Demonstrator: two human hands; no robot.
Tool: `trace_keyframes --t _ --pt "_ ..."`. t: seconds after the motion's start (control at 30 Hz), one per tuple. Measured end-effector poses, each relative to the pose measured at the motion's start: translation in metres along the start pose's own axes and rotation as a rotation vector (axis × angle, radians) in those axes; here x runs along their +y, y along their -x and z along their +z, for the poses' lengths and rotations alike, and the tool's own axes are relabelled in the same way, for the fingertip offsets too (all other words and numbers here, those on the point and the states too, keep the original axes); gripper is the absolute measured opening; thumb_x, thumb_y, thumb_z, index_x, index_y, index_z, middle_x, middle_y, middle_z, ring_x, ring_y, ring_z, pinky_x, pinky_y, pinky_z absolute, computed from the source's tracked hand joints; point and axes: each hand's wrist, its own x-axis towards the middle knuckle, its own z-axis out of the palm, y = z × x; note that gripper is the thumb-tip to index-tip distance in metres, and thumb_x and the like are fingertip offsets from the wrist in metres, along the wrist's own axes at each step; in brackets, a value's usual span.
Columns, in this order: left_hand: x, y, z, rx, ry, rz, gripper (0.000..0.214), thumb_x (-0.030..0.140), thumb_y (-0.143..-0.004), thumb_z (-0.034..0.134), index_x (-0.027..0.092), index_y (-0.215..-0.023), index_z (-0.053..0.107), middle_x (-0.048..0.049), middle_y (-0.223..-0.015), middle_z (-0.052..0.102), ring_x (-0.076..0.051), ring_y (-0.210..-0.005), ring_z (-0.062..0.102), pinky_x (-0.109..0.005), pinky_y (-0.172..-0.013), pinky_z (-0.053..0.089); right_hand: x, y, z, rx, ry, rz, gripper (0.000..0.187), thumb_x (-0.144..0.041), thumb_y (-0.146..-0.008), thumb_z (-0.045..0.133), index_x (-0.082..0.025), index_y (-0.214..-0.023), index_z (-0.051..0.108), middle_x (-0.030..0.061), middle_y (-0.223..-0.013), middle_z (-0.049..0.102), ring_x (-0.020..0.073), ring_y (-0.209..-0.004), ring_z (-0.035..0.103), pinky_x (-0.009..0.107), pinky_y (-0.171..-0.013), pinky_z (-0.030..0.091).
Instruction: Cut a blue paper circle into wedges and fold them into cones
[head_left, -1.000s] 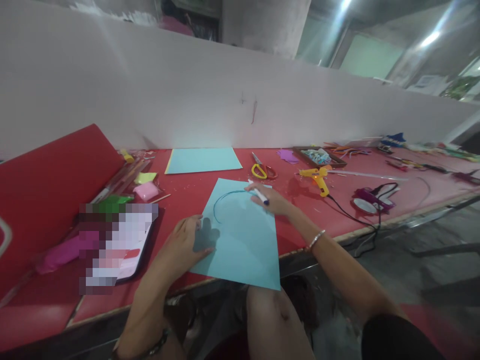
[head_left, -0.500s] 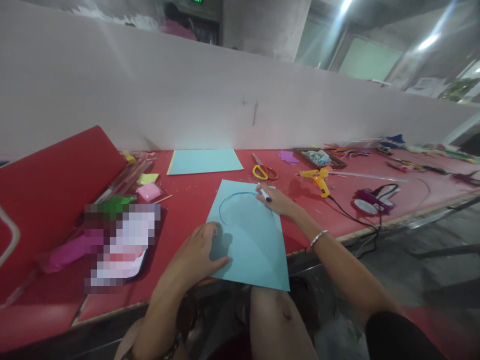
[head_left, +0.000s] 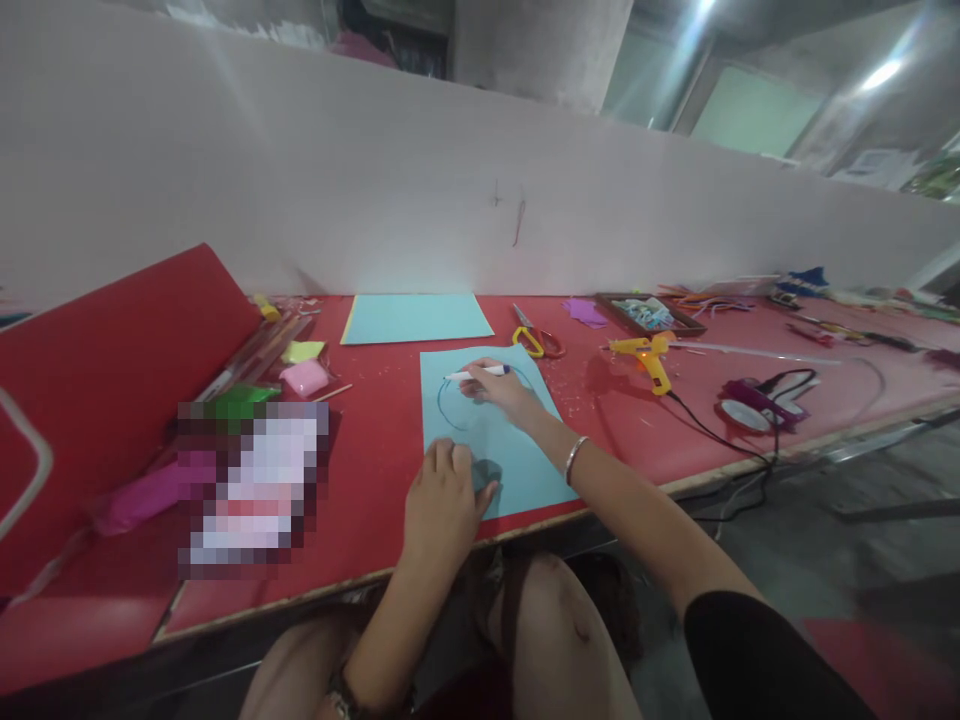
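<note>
A sheet of light blue paper lies at a slant near the table's front edge, with a rounded dark blue line drawn on its upper part. My right hand is closed around a white marker with a dark end; its tip points left, close to the left part of the curve. My left hand rests on the paper's lower left edge, fingers bent a little and thumb apart, holding nothing. Beyond the sheet lie scissors with yellow and red handles.
Another light blue sheet lies by the partition. To the right are a yellow glue gun with its cord, a tray of small pieces and a purple roll. Pink packets and a blurred-out flat object lie left.
My right hand has moved left across the sheet with the marker, and the curve now extends farther on the right. The paper has turned and slid forward; my left hand has shifted right with it.
</note>
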Motion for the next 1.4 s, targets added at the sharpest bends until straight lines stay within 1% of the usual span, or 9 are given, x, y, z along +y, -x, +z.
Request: trace_keyframes --t 0.1,0.3,0.5,0.7,0.83,0.93,1.1,1.27,1.4 --pt "-0.003 0.0 -0.001 -0.021 -0.01 0.023 0.025 0.034 -0.08 0.055 0.014 -0.094 0.049 -0.0139 -0.105 0.055 -0.026 -0.093 0.057 -0.037 -0.072 0.05 0.003 -0.003 0.008 0.002 0.028 0.011 0.01 -0.025 -0.076 0.058 -0.017 -0.07 0.056 0.0004 -0.06 0.063 0.0092 -0.053 0.059 0.021 -0.055 0.049" --pt "-0.013 0.002 -0.004 -0.059 0.045 0.061 0.03 0.034 -0.078 0.058 0.014 -0.097 0.046 -0.0126 -0.107 0.056 -0.028 -0.1 0.056 -0.038 -0.077 0.049 0.01 -0.008 0.012 0.047 0.11 -0.014 0.016 -0.021 -0.079 0.052 -0.017 -0.063 0.052 -0.0029 -0.051 0.058 0.0058 -0.043 0.052 0.015 -0.042 0.04" --pt "-0.017 0.004 -0.007 -0.099 0.067 0.027 0.033 0.034 -0.077 0.059 0.013 -0.099 0.047 -0.0179 -0.119 0.054 -0.032 -0.108 0.054 -0.044 -0.086 0.046 0.011 -0.008 0.01 0.046 0.159 -0.039 0.016 -0.023 -0.079 0.052 -0.018 -0.063 0.051 -0.0035 -0.05 0.057 0.0059 -0.043 0.052 0.015 -0.042 0.04" --pt "-0.028 0.002 -0.009 -0.108 0.115 0.005 0.038 0.037 -0.075 0.06 0.016 -0.103 0.047 -0.0184 -0.125 0.052 -0.032 -0.115 0.051 -0.045 -0.09 0.044 0.017 -0.011 0.009 0.031 0.191 -0.079 0.015 -0.025 -0.077 0.052 -0.018 -0.064 0.052 -0.0039 -0.052 0.056 0.006 -0.044 0.051 0.015 -0.041 0.038" --pt "-0.037 -0.001 -0.011 -0.123 0.135 -0.056 0.047 0.042 -0.076 0.056 0.011 -0.109 0.046 -0.0203 -0.117 0.057 -0.032 -0.113 0.052 -0.045 -0.09 0.043 0.018 -0.011 0.008 -0.029 0.197 -0.094 0.014 -0.023 -0.077 0.051 -0.018 -0.064 0.053 -0.0035 -0.053 0.057 0.0065 -0.045 0.052 0.016 -0.043 0.038" --pt "-0.041 -0.002 -0.014 -0.118 0.106 -0.058 0.048 0.043 -0.076 0.055 0.012 -0.111 0.044 -0.0186 -0.114 0.058 -0.031 -0.113 0.052 -0.043 -0.089 0.044 0.015 -0.008 0.008 -0.077 0.197 -0.099 0.013 -0.021 -0.076 0.051 -0.018 -0.063 0.054 -0.0033 -0.051 0.057 0.0069 -0.045 0.052 0.017 -0.044 0.038" --pt "-0.045 -0.003 -0.015 -0.169 0.107 -0.082 0.05 0.044 -0.076 0.055 0.012 -0.113 0.044 -0.0181 -0.117 0.057 -0.03 -0.115 0.05 -0.041 -0.09 0.043 0.012 -0.003 0.006 -0.173 0.181 -0.108 0.014 -0.021 -0.075 0.051 -0.017 -0.063 0.056 -0.0028 -0.052 0.058 0.0067 -0.045 0.051 0.018 -0.047 0.04" --pt "-0.049 -0.005 -0.01 -0.141 0.096 -0.071 0.054 0.046 -0.076 0.055 0.012 -0.117 0.043 -0.0174 -0.116 0.057 -0.031 -0.119 0.046 -0.043 -0.094 0.039 0.011 0.002 0.003 -0.269 0.161 -0.124 0.014 -0.023 -0.076 0.052 -0.016 -0.065 0.057 -0.0036 -0.049 0.056 0.0067 -0.044 0.049 0.018 -0.046 0.039" --pt "-0.05 -0.006 -0.012 -0.191 0.093 -0.101 0.06 0.047 -0.076 0.055 0.009 -0.12 0.041 -0.0185 -0.12 0.055 -0.031 -0.12 0.045 -0.042 -0.095 0.039 0.01 0.005 0.0 -0.334 0.146 -0.136 0.014 -0.024 -0.076 0.052 -0.015 -0.066 0.057 -0.0036 -0.049 0.056 0.0064 -0.045 0.049 0.018 -0.048 0.04"
